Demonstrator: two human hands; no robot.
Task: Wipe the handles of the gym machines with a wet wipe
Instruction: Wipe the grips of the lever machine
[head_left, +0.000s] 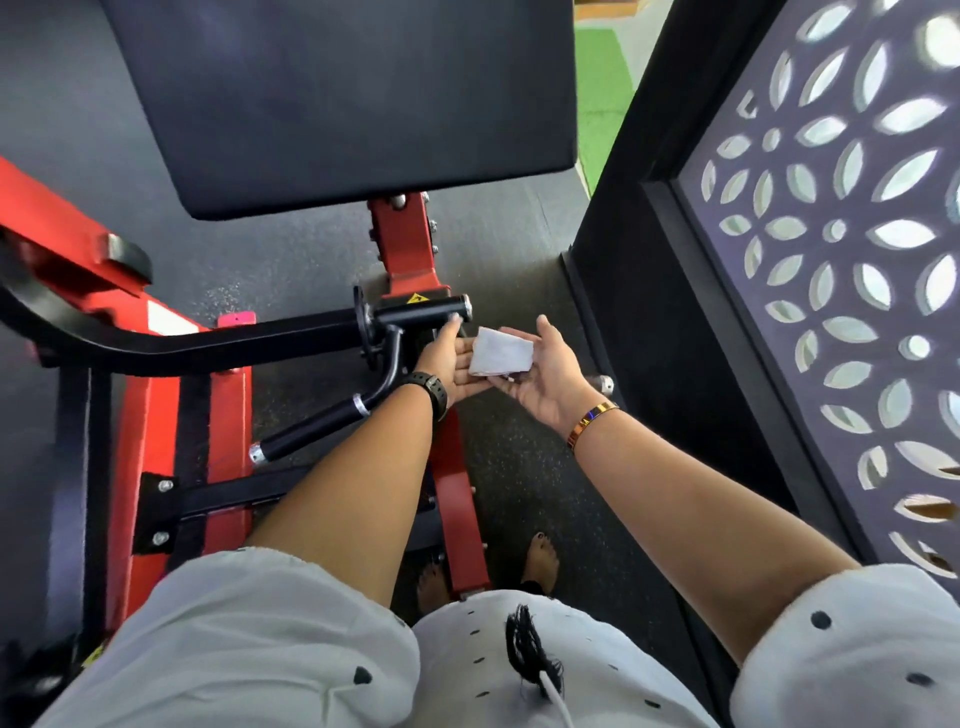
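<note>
A folded white wet wipe (501, 353) lies across the flat fingers of my right hand (545, 371), which is palm up with the thumb raised. My left hand (449, 361), with a black watch at the wrist, is held palm up against the wipe's left edge, fingers straight. One fingertip reaches up to the short black horizontal handle (421, 312) with a chrome end cap. A second black handle (317, 423) angles down to the left under my left forearm.
The handles belong to a red-framed machine (402, 244) with a large black pad (337, 104) above and a curved black arm (182, 348) to the left. A dark patterned cut-out panel (831, 260) stands close on the right. The floor (519, 467) is dark rubber.
</note>
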